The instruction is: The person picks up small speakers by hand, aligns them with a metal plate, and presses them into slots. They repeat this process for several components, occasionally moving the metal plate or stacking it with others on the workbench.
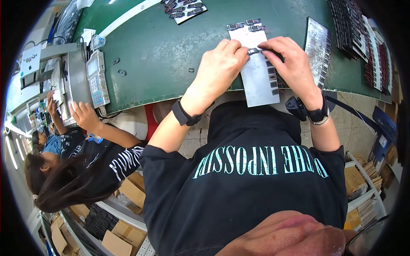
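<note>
Over a pale flat plate (257,91), my left hand (222,65) and my right hand (291,59) pinch the two ends of a small black rectangular part (253,51) with a light face. Several similar small parts (256,28) with thin red wires sit at the plate's far end. Down its right edge runs a row of small dark rectangular pieces (272,77), partly beside my right fingers. The plate's near end sticks out past the table edge, above my lap. My fingertips hide some of the held part.
A second metal plate (315,47) edged with dark pieces lies right on the green table (158,55). Stacked loaded strips (348,30) stand farther right; another loaded plate (184,10) lies at the back. Loose parts (122,73) and a keypad device (98,79) are left, near a co-worker's hand (85,116).
</note>
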Demonstrator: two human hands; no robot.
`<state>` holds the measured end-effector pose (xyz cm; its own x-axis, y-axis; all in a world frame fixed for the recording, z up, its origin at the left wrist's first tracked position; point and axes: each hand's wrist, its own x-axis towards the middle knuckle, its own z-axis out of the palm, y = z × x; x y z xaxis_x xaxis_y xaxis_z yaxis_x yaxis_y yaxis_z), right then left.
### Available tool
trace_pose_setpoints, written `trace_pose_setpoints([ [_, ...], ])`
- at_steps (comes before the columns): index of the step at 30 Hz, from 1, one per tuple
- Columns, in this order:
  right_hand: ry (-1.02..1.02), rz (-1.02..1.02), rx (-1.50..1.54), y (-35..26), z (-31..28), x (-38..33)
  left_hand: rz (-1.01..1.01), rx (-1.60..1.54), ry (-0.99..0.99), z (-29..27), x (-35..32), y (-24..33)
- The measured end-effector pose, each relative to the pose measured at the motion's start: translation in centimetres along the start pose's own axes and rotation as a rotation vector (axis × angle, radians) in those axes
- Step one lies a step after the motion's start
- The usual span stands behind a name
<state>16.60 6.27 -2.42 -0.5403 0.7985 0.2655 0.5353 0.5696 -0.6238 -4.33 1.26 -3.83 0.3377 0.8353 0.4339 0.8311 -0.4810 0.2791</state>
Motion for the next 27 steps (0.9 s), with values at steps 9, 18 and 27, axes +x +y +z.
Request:
trace_pose_setpoints([
  [9,-0.041,-0.085,-0.055,0.2,0.7,0.2,0.143,0.334,-0.184,-0.3,0.5,1.4],
  [18,0.014,-0.182,-0.068,-0.5,1.1,0.5,-0.222,-0.086,0.084,-1.2,-0.5,-1.2],
  [27,-0.162,-0.477,-0.427,-0.5,1.7,1.6,-0.857,-0.769,0.006,-1.9,-2.3,-1.1],
])
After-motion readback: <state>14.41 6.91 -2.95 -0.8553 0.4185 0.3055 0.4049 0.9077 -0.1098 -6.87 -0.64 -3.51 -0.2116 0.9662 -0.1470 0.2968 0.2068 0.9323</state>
